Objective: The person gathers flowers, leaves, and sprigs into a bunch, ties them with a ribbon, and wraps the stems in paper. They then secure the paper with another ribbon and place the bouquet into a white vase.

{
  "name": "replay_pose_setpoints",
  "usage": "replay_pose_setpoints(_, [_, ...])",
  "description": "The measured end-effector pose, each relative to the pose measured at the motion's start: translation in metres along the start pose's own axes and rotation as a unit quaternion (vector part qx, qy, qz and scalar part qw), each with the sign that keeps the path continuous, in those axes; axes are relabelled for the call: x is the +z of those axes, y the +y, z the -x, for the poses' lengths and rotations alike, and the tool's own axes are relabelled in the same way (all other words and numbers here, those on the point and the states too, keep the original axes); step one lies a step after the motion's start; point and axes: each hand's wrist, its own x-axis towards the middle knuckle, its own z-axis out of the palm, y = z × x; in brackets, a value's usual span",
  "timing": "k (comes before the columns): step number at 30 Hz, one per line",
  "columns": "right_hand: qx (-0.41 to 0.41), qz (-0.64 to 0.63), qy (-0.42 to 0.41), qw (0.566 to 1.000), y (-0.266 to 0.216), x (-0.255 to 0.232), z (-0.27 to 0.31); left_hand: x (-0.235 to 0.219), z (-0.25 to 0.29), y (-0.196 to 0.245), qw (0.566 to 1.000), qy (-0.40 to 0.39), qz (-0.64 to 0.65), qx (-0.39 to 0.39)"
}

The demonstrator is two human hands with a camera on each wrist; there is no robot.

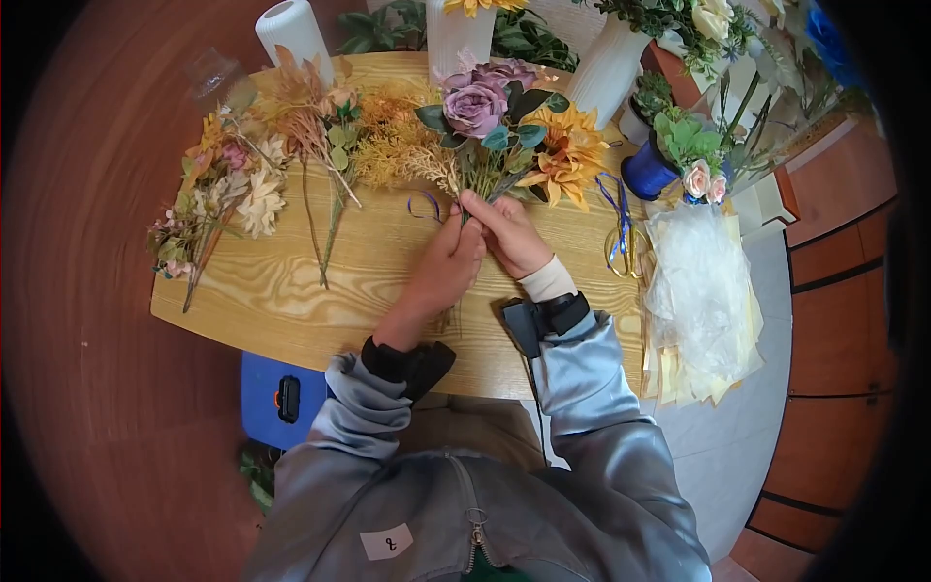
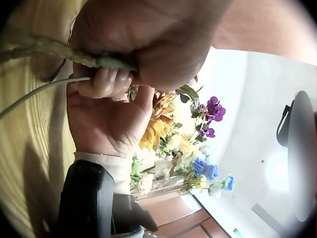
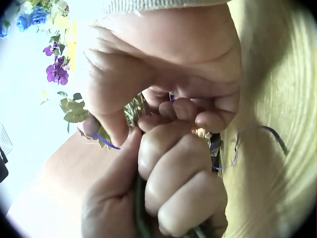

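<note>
A bouquet with mauve roses (image 1: 475,107), a large orange-yellow flower (image 1: 567,165) and green leaves is held upright over the table. My left hand (image 1: 448,267) grips its stems (image 2: 116,63) just below the blooms, fingers curled round them. Right against it, my right hand (image 1: 521,241) has its fingers bent at the binding point. A thin blue-purple ribbon (image 3: 106,142) shows by the right thumb and between the right fingers, which pinch it. The ribbon's loose tail curls over the tabletop. The fingers partly hide where it passes round the stems.
Loose artificial flower stems (image 1: 325,228) lie on the left of the wooden table (image 1: 388,320). White vases (image 1: 294,37) stand at the back. At the right are a blue ribbon spool (image 1: 648,173), scissors (image 1: 621,250) and a stack of pale wrapping sheets (image 1: 700,301).
</note>
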Motion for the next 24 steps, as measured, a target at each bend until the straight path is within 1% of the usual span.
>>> replay_pose_setpoints(1, [0.001, 0.000, 0.001, 1.000, 0.000, 0.000, 0.000, 0.002, -0.001, 0.001, 1.000, 0.009, 0.014, -0.011])
replay_pose_setpoints(3, [0.000, -0.048, 0.021, 0.999, -0.001, 0.002, -0.001, 0.002, -0.004, -0.003, 1.000, 0.019, -0.003, -0.004])
replay_pose_setpoints(5, [0.001, -0.052, 0.027, 0.998, -0.001, 0.002, -0.001, 0.004, -0.004, -0.002, 0.999, 0.027, -0.021, 0.003])
replay_pose_setpoints(8, [0.001, -0.047, 0.039, 0.998, 0.000, 0.002, -0.001, 0.008, -0.003, 0.000, 0.999, 0.046, -0.002, -0.006])
replay_pose_setpoints(10, [0.000, -0.040, 0.045, 0.998, -0.001, 0.002, -0.001, 0.007, -0.006, -0.004, 0.997, 0.058, -0.038, 0.042])
replay_pose_setpoints(13, [0.000, -0.030, 0.048, 0.998, -0.004, 0.003, 0.000, 0.005, -0.007, -0.006, 0.994, 0.059, -0.071, 0.058])
replay_pose_setpoints(16, [0.001, -0.019, 0.032, 0.999, -0.001, 0.001, -0.001, 0.006, -0.006, -0.004, 0.992, 0.057, -0.077, 0.079])
replay_pose_setpoints(17, [-0.004, -0.001, 0.057, 0.998, 0.001, 0.000, -0.003, 0.005, -0.006, -0.005, 0.992, 0.057, -0.077, 0.079])
replay_pose_setpoints(18, [-0.009, 0.017, 0.082, 0.996, 0.002, 0.000, -0.004, 0.003, -0.007, -0.008, 0.989, 0.061, -0.104, 0.083])
replay_pose_setpoints(19, [-0.009, 0.017, 0.082, 0.996, 0.002, 0.000, -0.004, 0.001, -0.008, -0.011, 0.985, 0.065, -0.131, 0.088])
replay_pose_setpoints(20, [-0.011, 0.039, 0.076, 0.996, 0.002, -0.001, -0.004, 0.000, -0.009, -0.013, 0.985, 0.065, -0.131, 0.088])
replay_pose_setpoints(22, [-0.013, 0.061, 0.069, 0.996, 0.002, -0.002, -0.004, -0.002, -0.011, -0.016, 0.962, 0.090, -0.217, 0.137])
replay_pose_setpoints(24, [-0.019, 0.115, 0.081, 0.990, 0.005, -0.005, -0.006, -0.002, -0.010, -0.015, 0.955, 0.105, -0.239, 0.142])
